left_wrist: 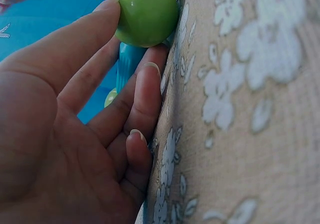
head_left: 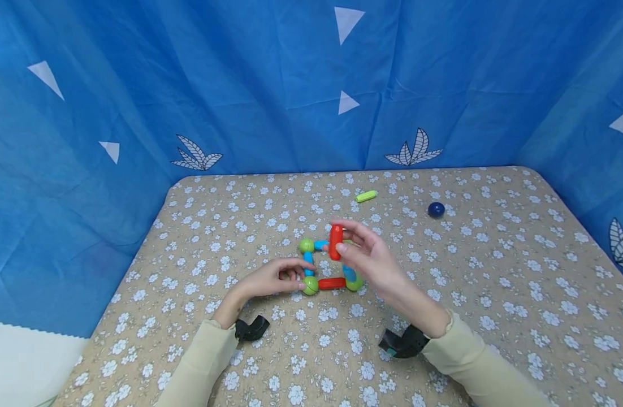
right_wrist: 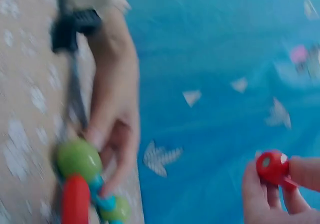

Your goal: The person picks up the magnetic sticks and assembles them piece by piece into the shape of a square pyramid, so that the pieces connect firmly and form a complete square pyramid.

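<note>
A square of magnetic rods and green balls lies on the table. Its near side is a red rod [head_left: 332, 284]; a blue rod [head_left: 308, 263] forms the left side. At the near left corner my left hand [head_left: 273, 277] pinches a green ball [left_wrist: 147, 14], thumb on the ball and fingers by the blue rod. Above the far right part of the square, my right hand [head_left: 375, 257] holds another red rod [head_left: 336, 242] upright between thumb and fingers. In the right wrist view its round end [right_wrist: 272, 167] shows a metal spot, with more red beneath. That hand partly hides the far right corner.
A yellow-green rod [head_left: 366, 196] lies farther back on the flowered tablecloth [head_left: 230, 220]. A dark blue ball [head_left: 436, 210] sits to the back right. A blue curtain [head_left: 291, 85] hangs behind the table and along both sides.
</note>
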Motion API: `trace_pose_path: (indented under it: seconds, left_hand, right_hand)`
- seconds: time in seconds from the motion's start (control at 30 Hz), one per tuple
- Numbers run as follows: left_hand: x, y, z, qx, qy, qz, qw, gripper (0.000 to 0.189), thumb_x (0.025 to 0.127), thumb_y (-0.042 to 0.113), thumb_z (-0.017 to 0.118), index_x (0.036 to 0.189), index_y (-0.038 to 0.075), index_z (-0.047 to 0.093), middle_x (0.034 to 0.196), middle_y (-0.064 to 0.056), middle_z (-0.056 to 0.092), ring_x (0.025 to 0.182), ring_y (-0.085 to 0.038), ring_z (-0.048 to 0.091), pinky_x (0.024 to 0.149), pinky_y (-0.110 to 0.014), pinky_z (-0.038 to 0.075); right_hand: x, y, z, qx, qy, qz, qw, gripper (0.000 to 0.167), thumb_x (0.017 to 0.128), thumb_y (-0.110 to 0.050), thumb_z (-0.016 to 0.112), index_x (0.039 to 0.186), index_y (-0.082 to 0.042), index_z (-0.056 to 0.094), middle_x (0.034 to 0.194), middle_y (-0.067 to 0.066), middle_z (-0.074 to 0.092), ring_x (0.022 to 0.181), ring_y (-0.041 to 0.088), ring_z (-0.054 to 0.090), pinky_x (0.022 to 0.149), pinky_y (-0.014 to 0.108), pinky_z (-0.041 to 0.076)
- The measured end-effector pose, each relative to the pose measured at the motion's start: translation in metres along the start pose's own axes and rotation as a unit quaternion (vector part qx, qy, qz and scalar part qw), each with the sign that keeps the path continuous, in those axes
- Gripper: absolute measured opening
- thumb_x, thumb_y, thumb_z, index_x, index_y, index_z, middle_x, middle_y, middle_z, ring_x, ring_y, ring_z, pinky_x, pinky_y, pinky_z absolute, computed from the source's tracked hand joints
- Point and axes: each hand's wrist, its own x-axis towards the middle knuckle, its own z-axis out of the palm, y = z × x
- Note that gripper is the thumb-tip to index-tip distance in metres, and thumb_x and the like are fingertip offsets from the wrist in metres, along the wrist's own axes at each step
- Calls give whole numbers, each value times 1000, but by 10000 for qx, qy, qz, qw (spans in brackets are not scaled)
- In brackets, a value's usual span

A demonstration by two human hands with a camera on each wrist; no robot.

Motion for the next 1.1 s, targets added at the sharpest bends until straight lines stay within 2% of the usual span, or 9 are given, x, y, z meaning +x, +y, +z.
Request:
trace_pose_path:
  seconds: [0.1,0.27,0.37,0.47,0.67,1.1]
  left_hand:
    - [0,-2,0,-99,43,-4,9999,35,87,-2,63,121,-5,57,92,-14,59,76,-26,53,64,-29,46]
    - [1,-5,0,-228,78,-94,9997,39,84,-4,65,122,-4,56,92,-17,60,74,-25,54,62,-25,45]
    - [1,-4,0,-241,65,-139,9996,43,83,-5,66,125,-5,55,95,-17,61,74,-25,54,62,-24,45]
    - [2,-3,0,-186,56,-126,9997,44,82,-4,68,124,-6,55,95,-15,61,73,-24,53,63,-26,45]
    - [3,-1,0,-89,47,-122,9999,41,82,-3,69,121,-4,57,93,-16,60,74,-23,53,64,-28,45]
    - [1,-3,-2,-163,53,-116,9998,41,82,-3,69,121,-4,57,91,-18,58,74,-22,53,64,-29,45]
  right_hand:
    - [-7,13,19,-720,-83,-378,9966,40,91,4,56,129,-2,46,118,23,51,107,35,55,87,36,48]
    - [-7,46,35,-1121,-212,-657,9913,36,86,14,55,120,4,48,114,26,51,103,34,54,81,31,50]
    - [-5,63,37,-1307,5,-685,9891,36,85,16,56,118,3,51,112,26,52,101,31,55,83,30,49]
    - [-3,74,36,-1345,159,-792,9876,37,84,17,57,118,5,51,112,26,53,102,34,55,86,31,48]
    - [-2,83,35,-1415,318,-1014,9842,36,84,17,58,117,6,51,113,26,54,105,38,55,86,30,48]
    - [0,87,36,-1432,275,-962,9846,30,85,16,57,111,2,52,113,21,53,109,37,53,87,31,47]
